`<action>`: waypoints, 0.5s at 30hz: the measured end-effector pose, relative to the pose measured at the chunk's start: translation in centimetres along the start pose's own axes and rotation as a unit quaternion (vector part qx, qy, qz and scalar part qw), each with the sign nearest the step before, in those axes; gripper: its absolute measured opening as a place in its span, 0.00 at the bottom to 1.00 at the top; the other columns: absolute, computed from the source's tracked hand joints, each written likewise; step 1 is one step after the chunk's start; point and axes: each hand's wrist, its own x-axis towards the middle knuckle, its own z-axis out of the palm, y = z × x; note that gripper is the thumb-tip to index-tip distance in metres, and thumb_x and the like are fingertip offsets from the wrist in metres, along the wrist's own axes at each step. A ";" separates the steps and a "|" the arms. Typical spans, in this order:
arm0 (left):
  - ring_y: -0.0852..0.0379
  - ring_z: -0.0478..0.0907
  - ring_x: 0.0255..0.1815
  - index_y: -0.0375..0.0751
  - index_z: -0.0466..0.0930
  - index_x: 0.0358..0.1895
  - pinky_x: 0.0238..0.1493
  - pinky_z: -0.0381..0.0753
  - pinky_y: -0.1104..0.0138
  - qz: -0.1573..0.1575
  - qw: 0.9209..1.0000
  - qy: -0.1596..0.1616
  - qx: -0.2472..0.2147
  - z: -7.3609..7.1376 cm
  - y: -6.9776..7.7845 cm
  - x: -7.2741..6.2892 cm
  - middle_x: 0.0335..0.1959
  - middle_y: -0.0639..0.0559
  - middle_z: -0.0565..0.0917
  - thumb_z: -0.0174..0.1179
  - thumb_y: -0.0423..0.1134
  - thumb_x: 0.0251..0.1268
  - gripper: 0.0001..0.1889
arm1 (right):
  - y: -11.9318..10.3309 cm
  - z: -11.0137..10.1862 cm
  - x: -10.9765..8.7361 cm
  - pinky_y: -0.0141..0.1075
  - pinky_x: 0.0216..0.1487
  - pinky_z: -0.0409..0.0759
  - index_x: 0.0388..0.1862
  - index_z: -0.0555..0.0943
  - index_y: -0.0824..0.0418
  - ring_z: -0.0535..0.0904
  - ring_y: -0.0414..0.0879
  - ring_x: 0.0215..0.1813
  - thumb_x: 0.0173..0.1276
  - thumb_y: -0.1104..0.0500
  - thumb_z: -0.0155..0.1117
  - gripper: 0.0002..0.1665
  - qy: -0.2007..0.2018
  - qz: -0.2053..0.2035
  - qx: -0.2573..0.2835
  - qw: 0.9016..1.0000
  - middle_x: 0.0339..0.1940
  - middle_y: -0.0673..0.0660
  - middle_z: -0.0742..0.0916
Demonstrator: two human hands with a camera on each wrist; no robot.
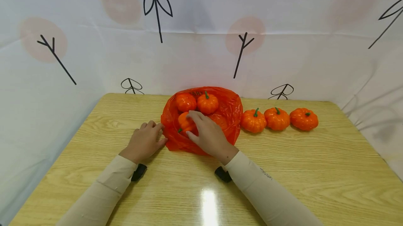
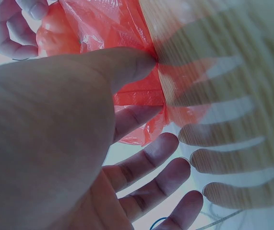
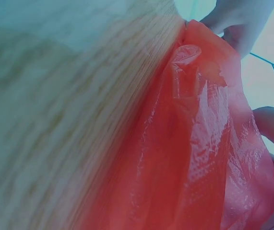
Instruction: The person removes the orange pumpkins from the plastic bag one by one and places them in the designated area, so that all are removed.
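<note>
A red plastic bag (image 1: 233, 114) stands with its mouth wide on the table. Two small orange pumpkins, one with its green stem up (image 1: 207, 104) and one at its left (image 1: 185, 102), sit at the back inside. A third pumpkin (image 1: 185, 124) lies nearer the front with its stem toward me. Over this one my right hand (image 1: 207, 133) reaches in, thumb and fingers apart; its far side is hidden by the fingers. My left hand (image 1: 146, 141) rests at the bag's left side, where thumb (image 2: 132, 67) and index finger touch the plastic, spread apart.
Right of the bag, three more orange pumpkins stand in a row: a near one (image 1: 253, 121), a middle one (image 1: 277, 119) and a far one (image 1: 304, 119). The wooden table (image 1: 283, 170) ends at a white patterned cloth (image 1: 195, 61) behind and at the sides.
</note>
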 end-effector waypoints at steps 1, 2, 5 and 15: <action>0.43 0.76 0.42 0.42 0.80 0.53 0.38 0.79 0.49 0.001 1.000 0.001 0.000 0.0 0.0 0.0 0.44 0.43 0.80 0.66 0.50 0.64 0.20 | 0.0 0.0 0.0 0.45 0.53 0.84 0.65 0.72 0.55 0.83 0.51 0.54 0.66 0.51 0.72 0.32 0.000 0.003 0.000 1.000 0.67 0.54 0.79; 0.42 0.76 0.42 0.42 0.80 0.53 0.38 0.79 0.49 0.001 1.000 0.001 0.001 0.0 0.0 0.0 0.44 0.43 0.80 0.66 0.50 0.64 0.20 | 0.0 0.0 0.0 0.44 0.52 0.84 0.65 0.72 0.55 0.83 0.50 0.53 0.65 0.50 0.72 0.32 -0.001 0.007 0.001 1.000 0.65 0.53 0.79; 0.42 0.76 0.42 0.42 0.80 0.53 0.38 0.79 0.49 0.002 1.000 0.002 0.001 0.0 0.0 0.1 0.44 0.42 0.80 0.66 0.49 0.64 0.19 | 0.0 -0.1 0.0 0.43 0.51 0.84 0.64 0.71 0.55 0.82 0.49 0.49 0.64 0.49 0.73 0.32 -0.001 0.017 0.007 1.000 0.62 0.53 0.81; 0.43 0.76 0.42 0.41 0.79 0.53 0.38 0.79 0.49 -0.004 1.000 -0.005 0.001 -0.2 0.1 0.0 0.45 0.42 0.80 0.66 0.50 0.64 0.21 | -0.2 -0.3 -0.1 0.42 0.49 0.85 0.63 0.72 0.55 0.82 0.48 0.41 0.62 0.51 0.76 0.33 0.003 0.027 0.016 0.999 0.60 0.55 0.79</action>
